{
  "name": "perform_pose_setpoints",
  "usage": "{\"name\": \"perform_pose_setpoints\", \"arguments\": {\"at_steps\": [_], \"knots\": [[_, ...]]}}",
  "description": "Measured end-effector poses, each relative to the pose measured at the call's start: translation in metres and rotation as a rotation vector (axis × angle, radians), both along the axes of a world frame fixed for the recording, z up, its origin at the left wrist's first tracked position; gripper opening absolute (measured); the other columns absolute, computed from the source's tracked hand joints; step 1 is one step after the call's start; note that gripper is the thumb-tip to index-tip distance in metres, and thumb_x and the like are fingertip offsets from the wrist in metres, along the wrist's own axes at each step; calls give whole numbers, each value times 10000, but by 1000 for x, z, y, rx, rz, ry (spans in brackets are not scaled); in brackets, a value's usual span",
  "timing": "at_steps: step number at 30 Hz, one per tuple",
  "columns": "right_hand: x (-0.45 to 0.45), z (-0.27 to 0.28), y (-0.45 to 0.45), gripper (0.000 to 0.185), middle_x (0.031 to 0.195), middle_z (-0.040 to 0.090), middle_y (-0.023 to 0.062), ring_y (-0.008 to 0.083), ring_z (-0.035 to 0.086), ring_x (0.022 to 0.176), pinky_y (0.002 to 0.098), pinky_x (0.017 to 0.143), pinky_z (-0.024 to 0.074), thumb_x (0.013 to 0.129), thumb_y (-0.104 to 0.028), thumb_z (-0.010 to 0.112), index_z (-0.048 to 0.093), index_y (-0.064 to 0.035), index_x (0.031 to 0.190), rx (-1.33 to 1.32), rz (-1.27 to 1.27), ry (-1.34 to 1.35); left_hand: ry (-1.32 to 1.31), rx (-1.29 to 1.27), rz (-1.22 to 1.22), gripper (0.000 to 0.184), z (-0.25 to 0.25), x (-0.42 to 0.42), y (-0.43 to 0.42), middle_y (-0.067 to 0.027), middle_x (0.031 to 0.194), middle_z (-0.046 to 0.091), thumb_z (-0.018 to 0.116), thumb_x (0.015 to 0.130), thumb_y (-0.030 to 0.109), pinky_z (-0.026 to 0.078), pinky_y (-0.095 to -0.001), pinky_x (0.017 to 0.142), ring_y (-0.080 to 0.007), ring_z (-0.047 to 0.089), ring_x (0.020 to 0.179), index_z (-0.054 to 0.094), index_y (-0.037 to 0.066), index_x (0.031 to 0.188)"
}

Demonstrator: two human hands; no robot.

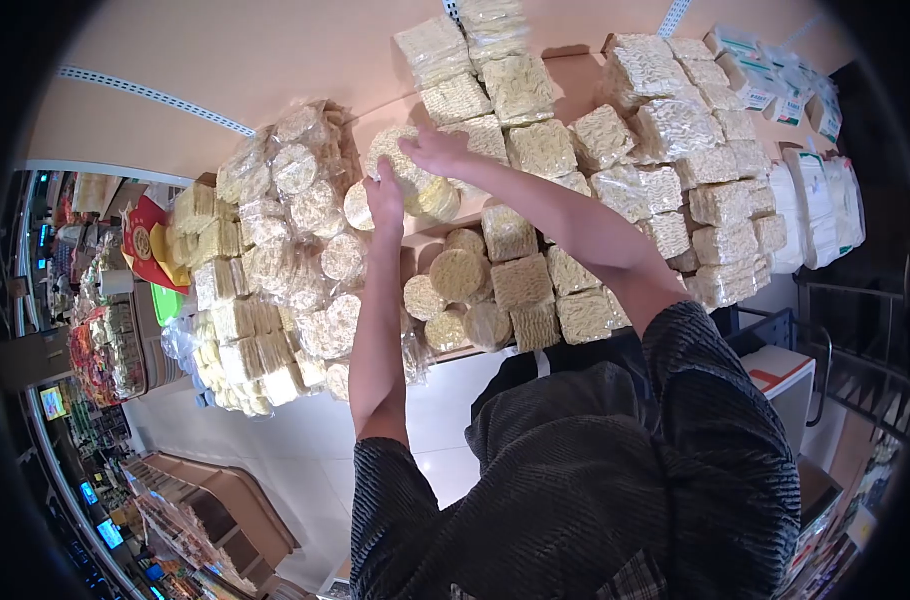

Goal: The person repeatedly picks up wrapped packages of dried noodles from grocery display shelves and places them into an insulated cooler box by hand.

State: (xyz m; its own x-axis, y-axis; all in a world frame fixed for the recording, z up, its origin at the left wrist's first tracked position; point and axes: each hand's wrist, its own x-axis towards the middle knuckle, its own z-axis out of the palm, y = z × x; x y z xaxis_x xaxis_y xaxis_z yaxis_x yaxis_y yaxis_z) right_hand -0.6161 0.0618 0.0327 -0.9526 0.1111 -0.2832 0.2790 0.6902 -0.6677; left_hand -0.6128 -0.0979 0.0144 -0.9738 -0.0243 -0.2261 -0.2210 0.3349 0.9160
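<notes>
Both arms reach forward over a shelf stacked with dried noodle cakes. My left hand point(384, 196) is against round noodle cakes point(436, 199) near the back of the shelf, its fingers pointing up. My right hand point(436, 152) lies at the top edge of a pale round noodle cake point(391, 146), with at least one finger stretched out over it. Loose round cakes point(459, 275) sit in a heap nearer to me, beside square noodle blocks point(521, 283). How firmly either hand holds a cake cannot be made out.
Bagged noodles point(300, 215) are piled on the left, and wrapped square blocks point(675, 130) on the right. White packages point(815, 205) stand at the far right. A red box point(151, 241) is at the left end. A brown display bin point(215, 515) stands at the lower left.
</notes>
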Motion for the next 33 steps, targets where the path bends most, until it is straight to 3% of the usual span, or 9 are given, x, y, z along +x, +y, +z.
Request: {"name": "perform_pose_setpoints", "arguments": {"at_steps": [10,13,16,19,22,25,29,31,33], "knots": [[7,1,2,866,1327,715,175,355,592,1366,663,1230,196,1052,-675,346,350,15,1577,-40,-46,73,-83,112,-25,1100,16,12,1,-333,1656,302,530,1013,658,284,-398,1262,-373,352,1540,118,-164,1616],[13,8,3,896,1421,643,231,388,546,1412,677,1249,146,1051,-694,340,335,29,1580,-117,-36,70,-89,171,-27,1086,12,9,-1,-324,1690,229,520,1030,643,248,-399,1280,-363,296,1570,88,-159,1621],[14,17,-7,816,1515,535,261,392,523,1429,729,1227,186,1081,-603,352,369,82,1524,-147,-29,53,-54,265,-40,1063,20,17,1,-302,1719,164,497,1043,636,209,-409,1298,-359,241,1594,69,-135,1635],[36,43,-20,856,1528,493,313,406,484,1458,686,1237,214,1073,-628,372,358,109,1509,-190,-51,181,18,259,-41,1050,45,33,-6,-251,1745,101,503,1041,633,182,-435,1304,-324,150,1621,28,-62,1668],[80,90,-34,877,1524,461,324,421,482,1438,628,1230,285,1077,-631,398,332,129,1509,-366,-5,192,68,379,-23,1063,31,46,-37,-252,1750,43,523,1064,597,197,-539,1290,-341,120,1627,-118,5,1670],[122,84,-61,958,1667,269,318,435,278,1569,517,1283,275,1078,-644,420,165,107,1615,-440,83,261,-39,495,102,1037,80,124,-52,-251,1744,117,496,1066,616,224,-471,1282,-379,162,1614,-83,10,1677],[190,41,-110,820,1567,369,348,451,399,1484,520,1231,367,1099,-514,483,244,118,1563,-363,223,355,-122,593,274,1044,31,219,-97,-224,1750,77,499,1088,583,200,-602,1245,-355,117,1622,-221,86,1659],[228,-1,-139,720,1459,449,355,484,490,1373,539,1166,430,1090,-438,530,328,129,1487,-338,249,437,-162,685,309,1059,11,271,-111,-216,1751,42,491,1090,589,165,-601,1269,-337,96,1625,-265,94,1643],[257,-16,-155,653,1382,489,370,525,534,1290,564,1101,462,1065,-363,576,373,129,1443,-364,296,396,-236,687,462,1022,-22,312,-127,-200,1741,88,482,1094,586,247,-593,1259,-333,176,1603,-236,116,1647]]}}
